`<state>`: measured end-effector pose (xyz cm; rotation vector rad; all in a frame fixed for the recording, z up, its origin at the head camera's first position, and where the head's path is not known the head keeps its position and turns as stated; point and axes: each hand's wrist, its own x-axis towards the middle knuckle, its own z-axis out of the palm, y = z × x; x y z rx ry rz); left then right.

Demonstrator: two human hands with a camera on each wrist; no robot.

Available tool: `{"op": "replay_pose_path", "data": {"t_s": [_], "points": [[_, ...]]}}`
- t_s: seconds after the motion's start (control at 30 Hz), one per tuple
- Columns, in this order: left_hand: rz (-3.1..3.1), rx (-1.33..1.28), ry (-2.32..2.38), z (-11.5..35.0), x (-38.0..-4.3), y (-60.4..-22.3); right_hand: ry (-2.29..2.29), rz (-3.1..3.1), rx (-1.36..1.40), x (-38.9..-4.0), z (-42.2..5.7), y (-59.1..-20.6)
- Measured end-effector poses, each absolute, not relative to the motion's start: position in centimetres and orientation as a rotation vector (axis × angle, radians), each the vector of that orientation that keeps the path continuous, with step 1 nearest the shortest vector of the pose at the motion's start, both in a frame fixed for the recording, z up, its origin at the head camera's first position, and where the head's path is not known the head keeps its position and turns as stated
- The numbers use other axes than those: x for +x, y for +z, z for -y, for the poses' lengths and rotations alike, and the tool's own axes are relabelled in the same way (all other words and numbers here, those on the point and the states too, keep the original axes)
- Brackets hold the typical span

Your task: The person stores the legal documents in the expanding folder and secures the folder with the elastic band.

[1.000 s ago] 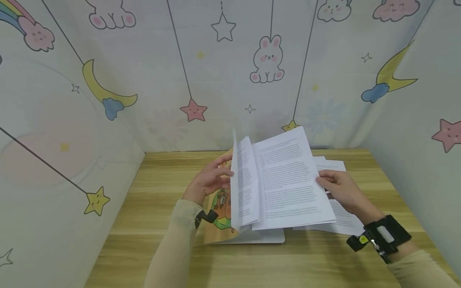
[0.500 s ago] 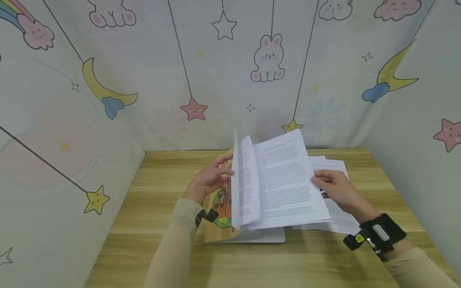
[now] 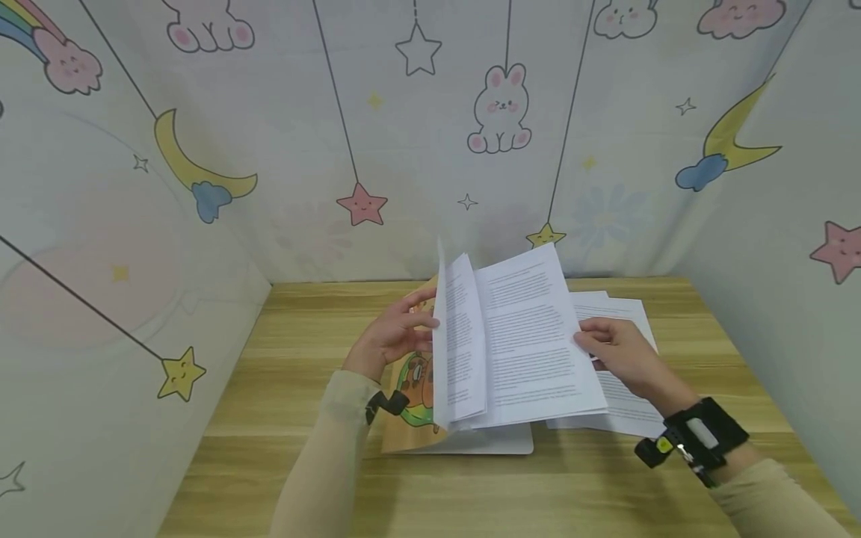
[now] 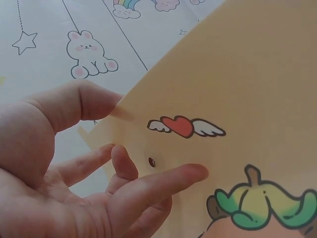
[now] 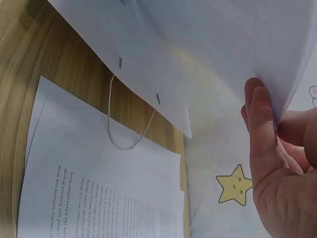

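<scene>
My left hand (image 3: 390,344) holds up the tan cover of a cartoon-printed folder (image 3: 406,441). In the left wrist view, a digit meets the cover's edge while other fingers lie across its face (image 4: 247,89), near a winged heart. My right hand (image 3: 625,359) pinches the right edge of printed sheets (image 3: 528,336), thumb on the near side, fingers behind. These sheets stand tilted over the folder, beside a narrower folded-looking strip of printed paper (image 3: 464,344). In the right wrist view, a pale elastic loop (image 5: 110,106) hangs from a white panel (image 5: 143,94) with two dark slits.
Loose printed sheets (image 3: 625,411) lie on the wooden table (image 3: 471,493) under and beyond my right hand. A white cloth (image 3: 430,149) with cartoon stars, moons and rabbits encloses the table at the back and both sides.
My right hand has moved left with the pinched sheets, bringing their right edge closer to the folder and exposing more of the loose sheets. My left hand stays in place.
</scene>
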<state>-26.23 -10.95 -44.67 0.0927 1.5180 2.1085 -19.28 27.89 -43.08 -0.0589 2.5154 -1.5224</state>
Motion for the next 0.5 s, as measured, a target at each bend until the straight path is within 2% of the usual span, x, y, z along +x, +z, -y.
{"op": "replay_pose_path", "data": {"t_s": [0.5], "points": [[-1.508, 0.099, 2.103, 10.9, -26.2, -44.7, -1.480, -2.508, -0.076, -19.7, -26.7, -43.3]]}}
